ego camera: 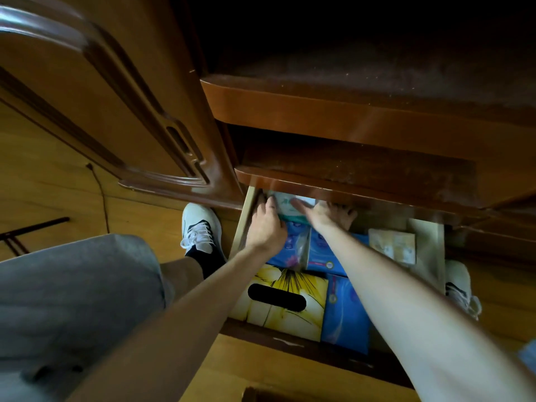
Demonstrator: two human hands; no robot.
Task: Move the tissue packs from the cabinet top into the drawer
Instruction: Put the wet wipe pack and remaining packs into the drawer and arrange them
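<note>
The drawer (243, 216) is pulled out below the cabinet top (362, 117). Both hands reach into its far left corner. My left hand (265, 224) grips the left edge of a white and green tissue pack (285, 206). My right hand (324, 214) lies flat on the same pack's right side, fingers spread. Blue tissue packs (322, 252) lie just nearer me, and another blue pack (345, 311) sits at the front. A yellow tissue box (287, 297) with a dark slot fills the front left. The pack's far end is hidden under the cabinet edge.
A beige packet (393, 245) lies at the drawer's right side. An open wooden cabinet door (87, 91) stands at the left. My white shoes (201, 227) rest on the wooden floor either side of the drawer. A dark cable (101, 192) runs along the floor at left.
</note>
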